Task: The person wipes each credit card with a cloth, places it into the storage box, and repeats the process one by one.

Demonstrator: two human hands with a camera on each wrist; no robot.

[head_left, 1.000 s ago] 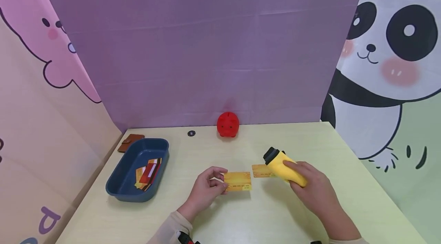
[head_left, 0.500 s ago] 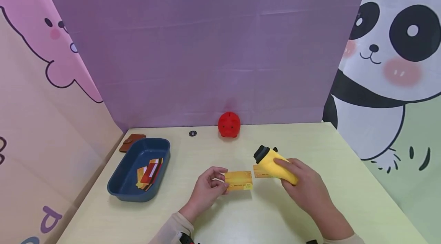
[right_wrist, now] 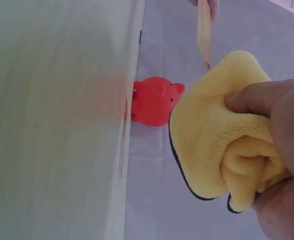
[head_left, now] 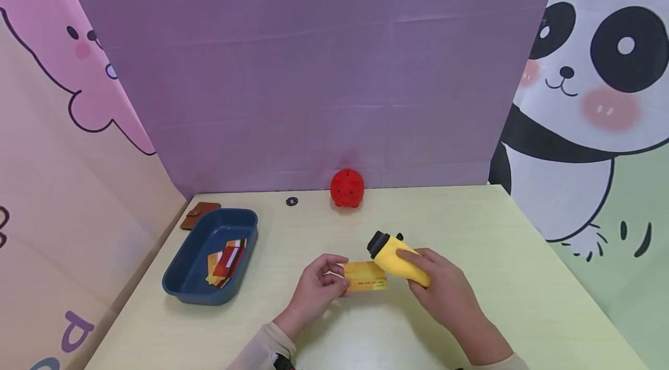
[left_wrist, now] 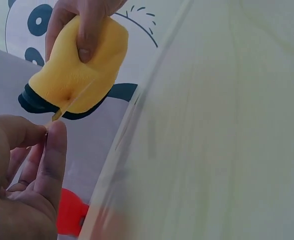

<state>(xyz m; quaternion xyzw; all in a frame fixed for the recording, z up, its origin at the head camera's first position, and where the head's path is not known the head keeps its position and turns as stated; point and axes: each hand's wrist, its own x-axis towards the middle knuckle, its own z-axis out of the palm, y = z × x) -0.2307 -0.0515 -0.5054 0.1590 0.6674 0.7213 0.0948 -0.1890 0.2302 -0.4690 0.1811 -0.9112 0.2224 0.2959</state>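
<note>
My left hand pinches a gold bank card by its left edge, holding it above the table. A folded yellow cloth with a dark border is in my right hand, gripped between thumb and fingers. In the head view the cloth overlaps the card's upper right corner. From the right wrist view, the card appears edge-on, its corner meeting the cloth's upper side. The left wrist view shows the cloth right by the card's end; whether it presses the card I cannot tell.
A blue bin holding several cards stands at the table's left. Behind it lies a brown wallet. Along the back are a small black disc and a red piggy bank near the purple backdrop.
My right hand has moved left with the cloth, up to the held card. The second gold card on the table is now hidden behind the cloth. The left hand has barely moved.
</note>
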